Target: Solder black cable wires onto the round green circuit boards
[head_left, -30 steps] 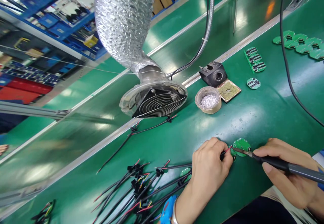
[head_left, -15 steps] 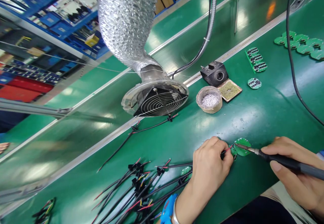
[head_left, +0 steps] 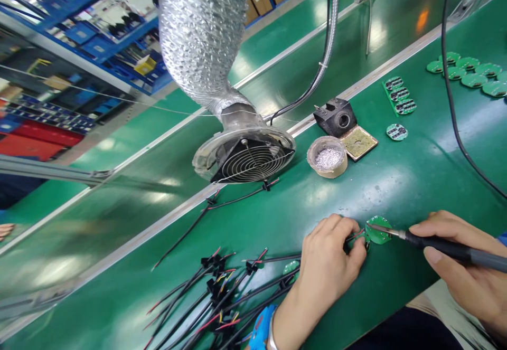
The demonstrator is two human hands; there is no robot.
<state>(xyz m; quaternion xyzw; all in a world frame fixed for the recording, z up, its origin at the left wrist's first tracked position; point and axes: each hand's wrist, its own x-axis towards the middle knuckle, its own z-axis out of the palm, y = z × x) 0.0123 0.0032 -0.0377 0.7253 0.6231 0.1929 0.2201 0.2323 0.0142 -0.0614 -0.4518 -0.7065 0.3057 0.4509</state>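
Observation:
My left hand [head_left: 328,260] pinches a thin black cable with a red wire end [head_left: 355,235] and holds it against a small round green circuit board [head_left: 379,230] lying on the green bench mat [head_left: 356,191]. My right hand [head_left: 463,271] grips a soldering iron [head_left: 443,248] like a pen. Its metal tip touches the board's left edge, right where the red wire meets it.
A pile of black cable harnesses [head_left: 222,292] lies left of my left wrist. A fume-extractor fan [head_left: 247,157] on a foil duct hangs ahead. Behind the board sit a tin of metal shavings [head_left: 327,156], an iron stand with sponge [head_left: 344,125], and more green boards [head_left: 467,70].
The soldering iron drew back slightly to the right and then steadied with its tip on the board's edge. My left hand stayed pinching the wire at the board.

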